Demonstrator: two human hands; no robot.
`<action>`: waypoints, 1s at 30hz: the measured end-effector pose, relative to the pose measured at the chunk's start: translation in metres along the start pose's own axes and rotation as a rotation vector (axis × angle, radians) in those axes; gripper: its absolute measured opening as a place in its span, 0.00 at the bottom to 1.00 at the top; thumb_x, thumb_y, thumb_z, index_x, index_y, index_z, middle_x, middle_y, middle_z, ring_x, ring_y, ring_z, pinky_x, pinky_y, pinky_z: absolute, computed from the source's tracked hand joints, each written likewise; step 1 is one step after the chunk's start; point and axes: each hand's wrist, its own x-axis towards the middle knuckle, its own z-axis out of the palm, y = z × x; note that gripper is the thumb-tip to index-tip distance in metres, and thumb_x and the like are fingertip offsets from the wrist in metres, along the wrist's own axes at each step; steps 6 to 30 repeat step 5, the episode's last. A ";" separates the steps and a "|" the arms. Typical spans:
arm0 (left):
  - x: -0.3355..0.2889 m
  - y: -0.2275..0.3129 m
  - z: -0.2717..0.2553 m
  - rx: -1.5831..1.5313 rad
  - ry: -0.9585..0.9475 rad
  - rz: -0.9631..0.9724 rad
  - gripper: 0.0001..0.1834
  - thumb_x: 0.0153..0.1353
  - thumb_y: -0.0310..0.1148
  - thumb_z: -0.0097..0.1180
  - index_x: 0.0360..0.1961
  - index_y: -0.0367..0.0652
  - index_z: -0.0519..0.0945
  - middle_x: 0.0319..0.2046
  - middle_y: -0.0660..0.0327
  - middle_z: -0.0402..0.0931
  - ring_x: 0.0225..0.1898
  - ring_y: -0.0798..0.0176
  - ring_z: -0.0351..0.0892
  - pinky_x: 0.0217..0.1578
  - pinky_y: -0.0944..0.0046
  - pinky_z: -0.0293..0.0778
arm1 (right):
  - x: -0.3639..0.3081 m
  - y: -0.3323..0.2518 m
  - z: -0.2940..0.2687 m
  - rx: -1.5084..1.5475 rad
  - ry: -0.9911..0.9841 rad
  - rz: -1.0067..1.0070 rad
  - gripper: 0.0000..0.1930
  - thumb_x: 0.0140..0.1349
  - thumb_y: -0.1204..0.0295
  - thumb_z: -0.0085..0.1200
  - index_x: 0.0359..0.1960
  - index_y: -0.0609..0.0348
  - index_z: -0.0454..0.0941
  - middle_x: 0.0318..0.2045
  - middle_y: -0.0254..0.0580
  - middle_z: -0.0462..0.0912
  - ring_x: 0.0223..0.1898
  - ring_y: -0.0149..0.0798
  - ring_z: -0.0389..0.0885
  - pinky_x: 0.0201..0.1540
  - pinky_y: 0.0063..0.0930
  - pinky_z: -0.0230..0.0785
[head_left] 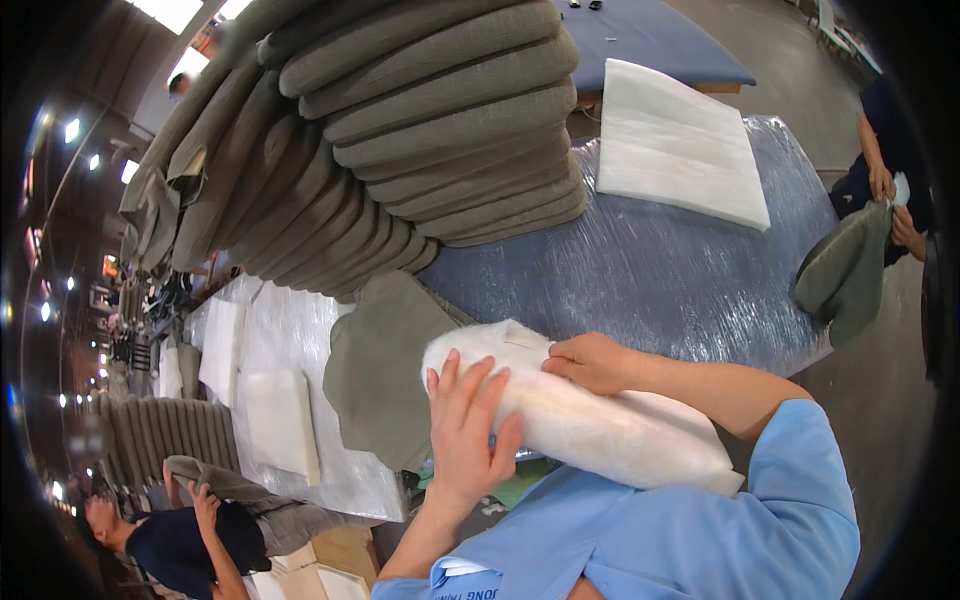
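Note:
A thick white cushion pad (pixel 600 425), fluffy on the outside and folded or rolled into a long shape, lies against my body. My left hand (pixel 468 428) rests on its left end, fingers spread and pressed against the fluff. At the pad's upper edge my right hand (pixel 592 362) is closed, its thumb and fingers pinching the white material near a small flap. Beside the pad's left end lies a flat grey-green fabric cover (pixel 385 365), partly under it.
Grey-green cushions (pixel 450 130) rise in a tall stack beyond the plastic-wrapped table (pixel 690 270). A flat white pad (pixel 680 145) lies at the far right, another white pad (pixel 280 425) at left. Two people handle covers, one at right (pixel 880 180), one at lower left (pixel 195 545).

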 end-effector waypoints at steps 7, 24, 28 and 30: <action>0.006 0.007 0.002 -0.010 -0.234 0.026 0.21 0.64 0.39 0.62 0.56 0.40 0.84 0.56 0.52 0.81 0.72 0.37 0.68 0.76 0.32 0.47 | -0.004 0.020 0.008 0.102 -0.029 0.317 0.22 0.79 0.52 0.48 0.44 0.61 0.82 0.35 0.55 0.87 0.34 0.51 0.87 0.45 0.47 0.76; 0.006 0.007 0.002 -0.010 -0.234 0.026 0.21 0.64 0.39 0.62 0.56 0.40 0.84 0.56 0.52 0.81 0.72 0.37 0.68 0.76 0.32 0.47 | -0.004 0.020 0.008 0.102 -0.029 0.317 0.22 0.79 0.52 0.48 0.44 0.61 0.82 0.35 0.55 0.87 0.34 0.51 0.87 0.45 0.47 0.76; 0.006 0.007 0.002 -0.010 -0.234 0.026 0.21 0.64 0.39 0.62 0.56 0.40 0.84 0.56 0.52 0.81 0.72 0.37 0.68 0.76 0.32 0.47 | -0.004 0.020 0.008 0.102 -0.029 0.317 0.22 0.79 0.52 0.48 0.44 0.61 0.82 0.35 0.55 0.87 0.34 0.51 0.87 0.45 0.47 0.76; 0.006 0.007 0.002 -0.010 -0.234 0.026 0.21 0.64 0.39 0.62 0.56 0.40 0.84 0.56 0.52 0.81 0.72 0.37 0.68 0.76 0.32 0.47 | -0.004 0.020 0.008 0.102 -0.029 0.317 0.22 0.79 0.52 0.48 0.44 0.61 0.82 0.35 0.55 0.87 0.34 0.51 0.87 0.45 0.47 0.76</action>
